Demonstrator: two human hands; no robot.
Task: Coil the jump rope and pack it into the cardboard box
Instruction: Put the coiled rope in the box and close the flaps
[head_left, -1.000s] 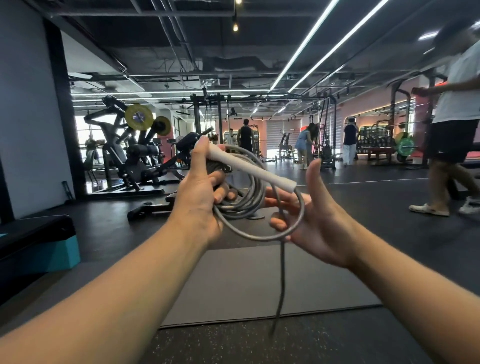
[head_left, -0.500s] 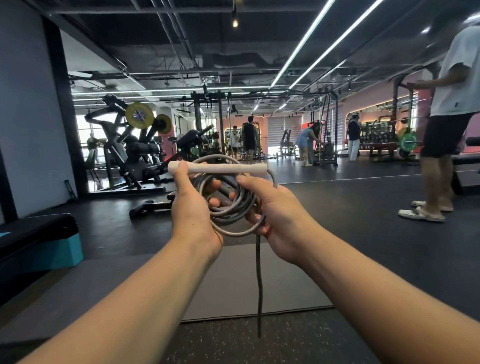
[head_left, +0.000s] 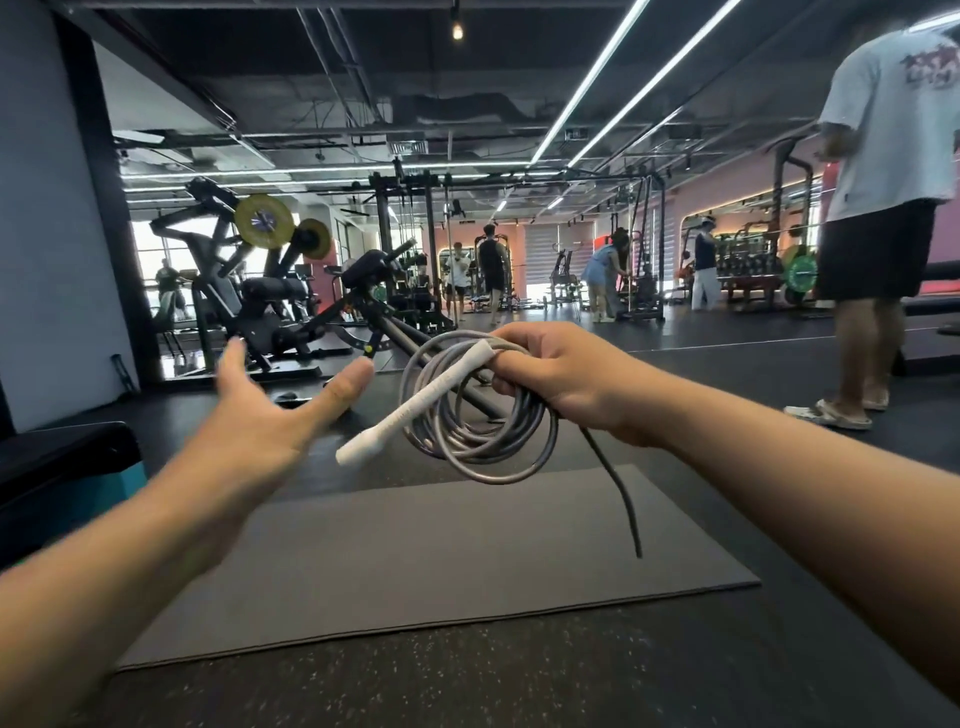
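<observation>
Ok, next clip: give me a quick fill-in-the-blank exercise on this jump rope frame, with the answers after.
1. The coiled jump rope is held in the ____ hand.
2. The left hand is ____ and holds nothing.
3. The rope's handle is ____ in colour.
4. A loose end of rope hangs down over the grey ____ on the floor.

Missing words: right; open; white; mat

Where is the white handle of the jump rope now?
In the head view, centre: the white foam handle slants across the grey coiled rope, gripped by the right hand.
</observation>
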